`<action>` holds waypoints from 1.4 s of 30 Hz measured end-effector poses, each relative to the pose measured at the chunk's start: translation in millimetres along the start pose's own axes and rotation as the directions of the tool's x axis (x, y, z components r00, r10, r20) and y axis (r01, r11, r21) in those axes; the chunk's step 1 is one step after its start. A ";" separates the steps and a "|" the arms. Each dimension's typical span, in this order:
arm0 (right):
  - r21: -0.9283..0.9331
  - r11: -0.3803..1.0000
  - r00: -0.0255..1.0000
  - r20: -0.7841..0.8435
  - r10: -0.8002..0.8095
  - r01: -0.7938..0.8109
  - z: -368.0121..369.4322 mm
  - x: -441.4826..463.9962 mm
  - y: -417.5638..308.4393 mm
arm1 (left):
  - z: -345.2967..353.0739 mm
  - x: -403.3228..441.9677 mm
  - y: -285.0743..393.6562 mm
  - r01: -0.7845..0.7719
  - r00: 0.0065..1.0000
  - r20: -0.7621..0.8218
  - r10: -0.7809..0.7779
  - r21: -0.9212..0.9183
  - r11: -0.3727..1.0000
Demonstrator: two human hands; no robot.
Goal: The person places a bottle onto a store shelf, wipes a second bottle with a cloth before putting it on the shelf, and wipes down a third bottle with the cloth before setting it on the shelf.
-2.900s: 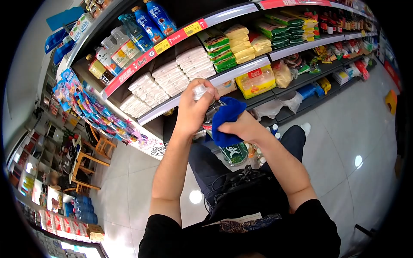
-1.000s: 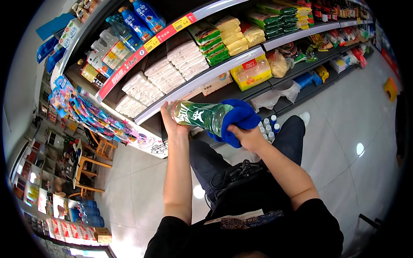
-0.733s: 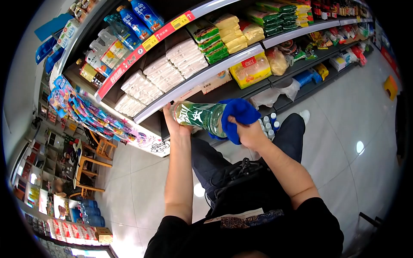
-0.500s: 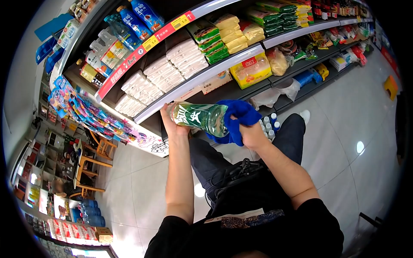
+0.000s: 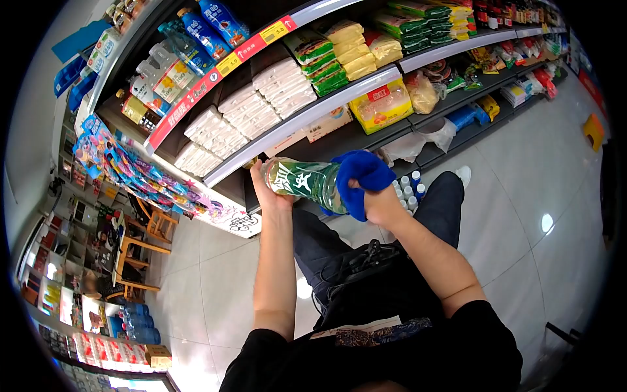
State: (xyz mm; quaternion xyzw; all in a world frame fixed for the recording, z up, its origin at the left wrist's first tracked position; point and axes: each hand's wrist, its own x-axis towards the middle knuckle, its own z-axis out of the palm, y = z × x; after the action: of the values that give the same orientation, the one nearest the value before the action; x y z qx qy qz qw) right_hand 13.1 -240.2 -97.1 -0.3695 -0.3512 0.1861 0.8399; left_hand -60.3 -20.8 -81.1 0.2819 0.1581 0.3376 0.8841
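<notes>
A clear plastic drink bottle [image 5: 305, 181] with a green label and white lettering lies sideways between my two hands, in front of the lowest shelf. My left hand [image 5: 270, 193] is closed around the bottle's left end. At its other end, my right hand [image 5: 375, 201] grips a blue cloth [image 5: 366, 171] that is wrapped against the bottle. The cloth hides that end of the bottle and part of my right fingers.
Store shelves [image 5: 313, 108] curve ahead, with stacked white packets [image 5: 235, 114], bagged goods and drink bottles. Several white-capped bottles [image 5: 408, 189] stand on the floor by my right leg. Hanging toy packs [image 5: 130, 160] cover the shelf end at left. Wooden chairs [image 5: 140, 251] stand beyond.
The bottle has turned about its length, so its label lettering faces me differently. My left hand and the bottle's left end have shifted slightly right; the cloth has bunched differently.
</notes>
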 end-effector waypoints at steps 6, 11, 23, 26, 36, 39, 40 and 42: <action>0.115 0.992 0.998 0.000 0.059 -0.059 -1.3 1.5 -2.0 | -1.1 2.5 3.4 -0.068 0.998 -0.015 0.068 0.011 0.998; -0.076 0.997 0.997 0.079 0.024 -0.018 -6.4 -7.5 -3.0 | -9.8 10.1 2.4 -0.077 0.996 -0.039 0.076 -0.029 0.997; 0.024 0.998 0.996 0.074 0.053 -0.055 -9.1 -3.5 0.7 | -8.9 8.8 7.3 -0.112 0.993 -0.048 0.111 -0.020 0.993; 0.007 0.998 0.985 0.158 0.066 -0.068 -14.1 -3.4 -1.0 | -9.1 11.3 11.3 -0.116 0.992 -0.057 0.115 -0.015 0.993; 0.000 1.000 0.998 -0.054 0.013 -0.013 -1.1 -13.1 8.1 | 11.6 -6.1 0.1 -0.223 0.971 -0.070 0.227 0.065 0.973; 0.081 0.996 0.984 -0.165 0.060 -0.047 0.9 -10.4 14.0 | 9.5 -7.2 0.3 -0.211 0.977 -0.018 0.212 0.059 0.976; 0.099 0.989 0.972 -0.196 0.129 -0.111 0.6 -9.1 13.5 | -3.4 1.5 2.7 -0.205 0.979 0.006 0.205 0.044 0.978; 0.152 0.976 0.962 -0.201 0.184 -0.155 -3.0 -5.1 9.8 | -11.7 5.2 1.7 -0.205 0.978 0.029 0.204 0.014 0.979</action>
State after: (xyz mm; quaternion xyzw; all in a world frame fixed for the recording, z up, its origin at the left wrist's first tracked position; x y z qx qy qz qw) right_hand 11.2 -238.1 -108.2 -0.3587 -0.2123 0.2398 0.8767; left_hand -63.0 -11.6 -89.7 0.3084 0.1190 0.4216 0.8444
